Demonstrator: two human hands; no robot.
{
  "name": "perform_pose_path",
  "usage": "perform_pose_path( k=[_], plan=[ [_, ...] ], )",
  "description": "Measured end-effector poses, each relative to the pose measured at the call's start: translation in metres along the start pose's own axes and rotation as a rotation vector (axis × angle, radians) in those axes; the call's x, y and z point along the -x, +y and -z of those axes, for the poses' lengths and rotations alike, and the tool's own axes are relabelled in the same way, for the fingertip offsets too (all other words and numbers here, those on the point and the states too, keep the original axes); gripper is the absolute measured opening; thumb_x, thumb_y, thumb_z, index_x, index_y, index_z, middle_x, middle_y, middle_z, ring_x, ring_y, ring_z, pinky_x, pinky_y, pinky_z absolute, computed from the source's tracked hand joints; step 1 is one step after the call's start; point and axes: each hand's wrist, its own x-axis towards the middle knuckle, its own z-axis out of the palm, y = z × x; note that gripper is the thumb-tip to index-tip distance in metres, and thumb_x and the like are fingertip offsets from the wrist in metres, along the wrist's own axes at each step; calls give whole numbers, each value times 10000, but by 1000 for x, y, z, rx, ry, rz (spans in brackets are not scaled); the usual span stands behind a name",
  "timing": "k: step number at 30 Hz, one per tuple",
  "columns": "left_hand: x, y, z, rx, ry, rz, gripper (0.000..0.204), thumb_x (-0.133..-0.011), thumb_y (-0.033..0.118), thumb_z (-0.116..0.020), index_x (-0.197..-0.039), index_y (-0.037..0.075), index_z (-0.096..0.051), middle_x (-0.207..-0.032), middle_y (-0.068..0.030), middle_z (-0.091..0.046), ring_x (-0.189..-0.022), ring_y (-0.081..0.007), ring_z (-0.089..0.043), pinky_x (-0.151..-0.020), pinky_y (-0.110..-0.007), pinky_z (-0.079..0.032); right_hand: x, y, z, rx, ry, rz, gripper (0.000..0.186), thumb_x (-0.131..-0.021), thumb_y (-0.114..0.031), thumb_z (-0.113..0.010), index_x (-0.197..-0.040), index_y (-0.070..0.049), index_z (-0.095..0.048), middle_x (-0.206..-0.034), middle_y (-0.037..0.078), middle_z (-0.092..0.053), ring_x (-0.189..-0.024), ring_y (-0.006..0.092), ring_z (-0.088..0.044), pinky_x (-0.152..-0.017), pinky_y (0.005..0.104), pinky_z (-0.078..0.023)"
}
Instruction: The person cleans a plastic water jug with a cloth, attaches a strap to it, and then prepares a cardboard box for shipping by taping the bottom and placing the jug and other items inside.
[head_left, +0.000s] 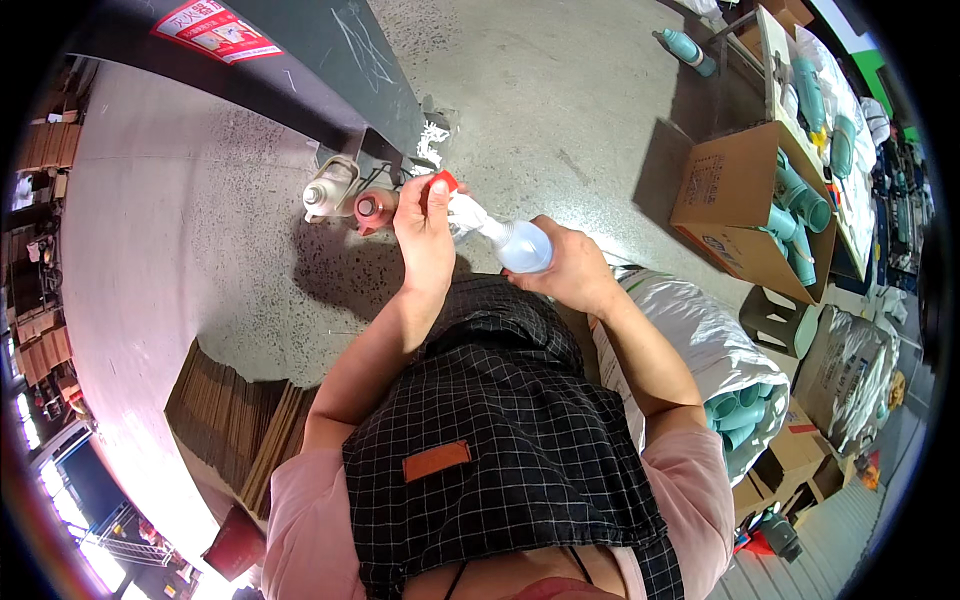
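Note:
My right hand (567, 266) grips the body of a small clear plastic bottle (523, 246), held on its side at chest height. The bottle's white neck (470, 216) points left toward my left hand (425, 232), whose fingers pinch a red cap (441, 183) at the bottle's tip. Both hands meet above my black checked apron (500, 430). Two fire extinguishers, one pale (326, 192) and one red (372, 208), stand on the floor just beyond my left hand.
A white sack (700, 340) holding several teal bottles lies at my right. An open cardboard box (745, 200) with more teal bottles stands farther right, by a table (775, 60). Flattened cardboard (235, 420) is stacked at my lower left. A dark pillar (330, 60) rises ahead.

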Motion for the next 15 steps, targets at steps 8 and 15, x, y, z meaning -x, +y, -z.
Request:
perform_pose_path(
  k=[8,15],
  plan=[
    [28,6,-10,-167,-120,-308,184,-969,73,-539,-1130,-14,-519,-1076,-132,-665,-956,-168,-626,-882,-299,-488,-8,9,-11,-218,-83,1,628,-663,-381,-825,-1104,5,-601,-953,221,-688,-923,372,-669,-823,411,-517],
    [29,-6,-10,-133,-128,-257,195,-993,124,-527,-1135,-10,-524,-1139,-146,-673,-965,-164,-623,-895,-300,-481,-17,15,-9,-549,-247,14,644,-768,-443,-789,-1160,32,-604,-977,145,-692,-893,226,-661,-817,343,-512]
  ],
)
